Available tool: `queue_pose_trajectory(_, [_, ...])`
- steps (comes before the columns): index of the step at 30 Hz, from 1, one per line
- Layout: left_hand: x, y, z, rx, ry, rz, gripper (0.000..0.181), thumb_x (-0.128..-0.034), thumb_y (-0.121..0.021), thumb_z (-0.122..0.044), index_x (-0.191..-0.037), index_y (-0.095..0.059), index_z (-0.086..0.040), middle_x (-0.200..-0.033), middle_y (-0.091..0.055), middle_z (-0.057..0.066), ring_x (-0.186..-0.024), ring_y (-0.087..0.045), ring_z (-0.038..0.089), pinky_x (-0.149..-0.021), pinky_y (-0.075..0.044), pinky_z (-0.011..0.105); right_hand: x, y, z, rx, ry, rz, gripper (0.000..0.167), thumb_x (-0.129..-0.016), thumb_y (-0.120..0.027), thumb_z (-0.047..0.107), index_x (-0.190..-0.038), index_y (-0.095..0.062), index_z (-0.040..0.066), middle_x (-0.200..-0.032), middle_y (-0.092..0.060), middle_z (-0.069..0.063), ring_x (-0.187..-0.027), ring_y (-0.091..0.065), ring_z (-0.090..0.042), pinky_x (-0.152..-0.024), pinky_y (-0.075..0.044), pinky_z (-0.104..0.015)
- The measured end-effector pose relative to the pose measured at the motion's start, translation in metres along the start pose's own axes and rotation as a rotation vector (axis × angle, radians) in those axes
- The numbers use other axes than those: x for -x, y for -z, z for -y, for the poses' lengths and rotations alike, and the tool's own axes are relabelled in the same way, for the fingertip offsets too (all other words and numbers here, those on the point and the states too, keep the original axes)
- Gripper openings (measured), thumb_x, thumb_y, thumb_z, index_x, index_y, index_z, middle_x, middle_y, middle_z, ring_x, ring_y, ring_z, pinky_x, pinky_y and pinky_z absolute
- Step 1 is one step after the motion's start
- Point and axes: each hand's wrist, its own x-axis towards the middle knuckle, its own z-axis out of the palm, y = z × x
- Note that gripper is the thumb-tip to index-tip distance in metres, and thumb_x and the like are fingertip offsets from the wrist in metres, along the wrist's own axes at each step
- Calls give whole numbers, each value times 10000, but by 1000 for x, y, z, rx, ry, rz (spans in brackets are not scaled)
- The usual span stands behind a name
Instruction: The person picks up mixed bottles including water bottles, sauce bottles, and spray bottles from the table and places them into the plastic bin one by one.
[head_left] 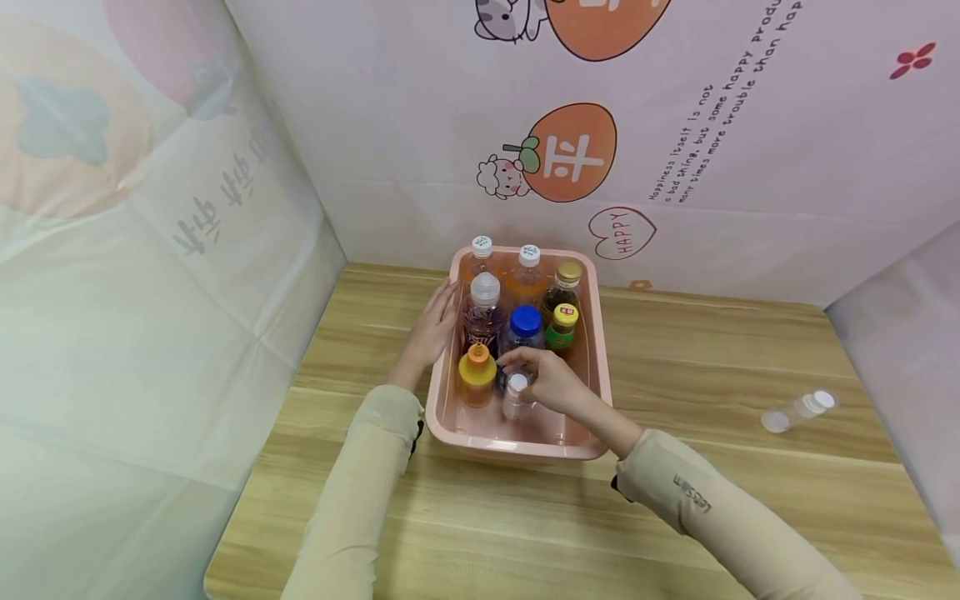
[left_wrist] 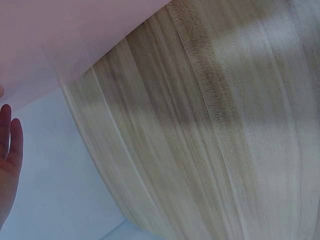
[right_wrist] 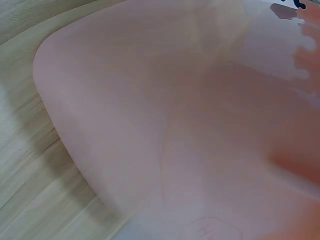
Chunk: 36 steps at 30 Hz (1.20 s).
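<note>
A pink plastic basin [head_left: 517, 450] on the wooden table holds several bottles. My left hand [head_left: 433, 327] rests at its left rim, fingers extended; the left wrist view catches only part of that hand [left_wrist: 9, 145]. Inside the basin's near half, my right hand [head_left: 546, 379] has its thumb and fingers around the top of a small clear bottle [head_left: 513, 407] with a white cap. Just left of it stands an orange-and-yellow bottle [head_left: 477, 379]. Behind is a blue-capped bottle [head_left: 525, 327]. The right wrist view shows the basin wall [right_wrist: 110, 115] and blurred fingers, with the grip hidden.
Farther back in the basin are a dark purple bottle [head_left: 483, 312], two white-capped bottles, a gold-capped jar [head_left: 567, 279] and a yellow-capped green bottle [head_left: 561, 332]. Another clear bottle [head_left: 798, 411] lies on the table [head_left: 697, 358] at right. Printed cloth walls [head_left: 420, 125] stand behind.
</note>
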Motion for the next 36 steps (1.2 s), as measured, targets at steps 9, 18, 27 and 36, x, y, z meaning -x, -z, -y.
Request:
queue_pose_trajectory(9, [0, 0, -1, 3, -2, 6, 531, -1008, -290, -272, -1530, -222, -198, -1631, -94, -13, -1482, -180, 306, -1202, -187, 529, -2, -5, -2, 7, -7, 6, 542, -618, -568, -238, -1121, -639, -51, -1117, -660, -246, -940, -623, -264, -659, -464, -193])
queue_pose_trajectory(18, [1, 0, -1, 8, -1, 3, 529, -1011, -289, -283, -1530, -221, -206, -1631, -92, -21, -1480, -189, 307, -1200, -193, 532, -5, -11, -6, 36, 18, 13, 525, -609, -551, -250, -1081, -656, -46, -1110, -666, -232, -965, -615, -261, -727, -504, -238])
queue_pose_trajectory(27, [1, 1, -1, 10, -4, 0, 527, -1010, -302, -254, -1527, -233, -187, -1630, -104, -4, -1483, -178, 303, -1206, -187, 521, -5, -16, -9, 57, 13, 3, 530, -597, -512, -268, -1053, -668, -46, -1086, -676, -204, -956, -606, -249, -804, -534, -325])
queue_pose_trajectory(36, [2, 1, -2, 9, -1, 2, 527, -1009, -300, -259, -1527, -233, -192, -1630, -98, -10, -1486, -173, 293, -1209, -181, 516, -7, -20, -13, 96, 8, 0, 532, -585, -499, -270, -998, -698, -1, -1041, -694, -165, -890, -572, -202, -738, -474, -243])
